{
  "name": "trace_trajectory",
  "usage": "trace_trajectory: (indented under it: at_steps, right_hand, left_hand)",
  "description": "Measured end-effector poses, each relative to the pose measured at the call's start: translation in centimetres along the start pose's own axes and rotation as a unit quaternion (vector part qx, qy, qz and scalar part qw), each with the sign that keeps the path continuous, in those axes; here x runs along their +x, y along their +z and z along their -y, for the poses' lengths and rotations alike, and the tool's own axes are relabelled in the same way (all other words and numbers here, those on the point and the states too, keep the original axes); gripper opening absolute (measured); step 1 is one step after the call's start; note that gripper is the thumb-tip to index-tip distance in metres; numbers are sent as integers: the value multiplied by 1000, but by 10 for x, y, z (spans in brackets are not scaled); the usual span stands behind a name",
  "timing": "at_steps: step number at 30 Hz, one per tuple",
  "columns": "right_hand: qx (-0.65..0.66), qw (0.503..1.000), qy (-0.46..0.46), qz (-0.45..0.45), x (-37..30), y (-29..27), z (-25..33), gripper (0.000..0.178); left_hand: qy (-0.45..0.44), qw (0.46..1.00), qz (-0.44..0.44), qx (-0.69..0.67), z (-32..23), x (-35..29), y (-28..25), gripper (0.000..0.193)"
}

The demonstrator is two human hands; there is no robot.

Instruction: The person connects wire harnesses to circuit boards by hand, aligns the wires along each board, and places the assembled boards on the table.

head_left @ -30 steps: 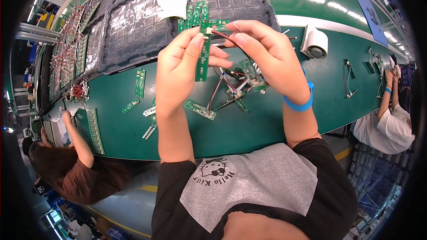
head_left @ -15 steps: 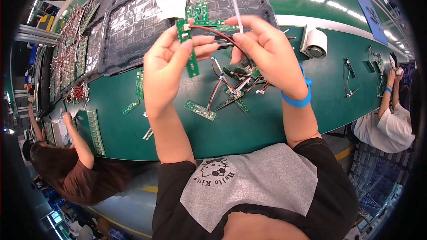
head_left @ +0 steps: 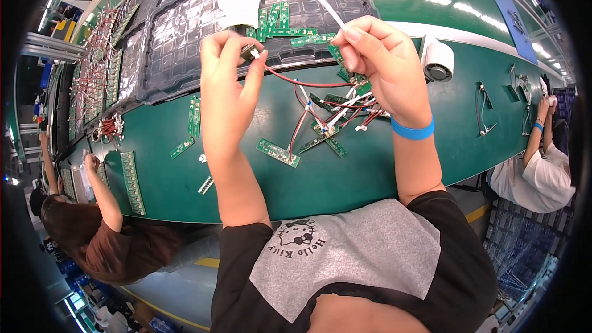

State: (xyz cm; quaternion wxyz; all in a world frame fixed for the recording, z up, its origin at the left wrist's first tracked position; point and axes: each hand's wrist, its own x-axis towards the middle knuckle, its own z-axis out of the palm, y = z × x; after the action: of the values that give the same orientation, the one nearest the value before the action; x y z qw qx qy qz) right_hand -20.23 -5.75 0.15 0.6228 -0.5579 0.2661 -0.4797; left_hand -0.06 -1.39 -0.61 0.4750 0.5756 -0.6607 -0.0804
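Observation:
My left hand is closed in a pinch on a small circuit board, now turned nearly edge-on, with a white connector at its end. From that connector a red and black wire runs right to below my right hand. My right hand's fingers are closed around a white flat cable with a blue end, which sticks up left. A green board shows beside its fingertips, partly hidden. Beneath it lies a heap of boards and wires. A loose board lies nearer me.
Black plastic trays lie at the back, bearing a white object and several green boards. A white fan-like device stands right. Wired boards fill the far left. Co-workers sit at both sides, one in a brown sleeve.
My left hand has turned its board from face-up to nearly edge-on. My right hand has moved slightly right and rotated, tilting the white cable left; the red and black wire now stretches between the hands.

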Motion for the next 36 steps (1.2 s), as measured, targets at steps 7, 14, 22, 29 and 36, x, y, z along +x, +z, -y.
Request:
trace_trajectory:
  at_steps: [7, 14, 22, 29, 36]
  right_hand:
    - [21, 999, 31, -1, 1, 8, -3, 14]
    - [-94, 994, -18, 60, -8, 11, 2, 13]
    - [-77, 987, -14, 140, -14, 16, 8, 18]
    - [-84, 984, 19, 155, -18, 17, 10, 16]
    - [-56, 988, 27, 140, -18, 17, 7, 16]
  left_hand:
    - [-92, 994, -1, -51, -13, -3, -8, 15]
    - [-80, 927, 23, -365, -24, -10, -7, 18]
    - [-130, 827, 104, -537, -22, -9, -9, 18]
    - [-131, 773, 163, -599, -20, -7, -10, 24]
    - [-141, 767, 175, -601, -19, -6, -7, 25]
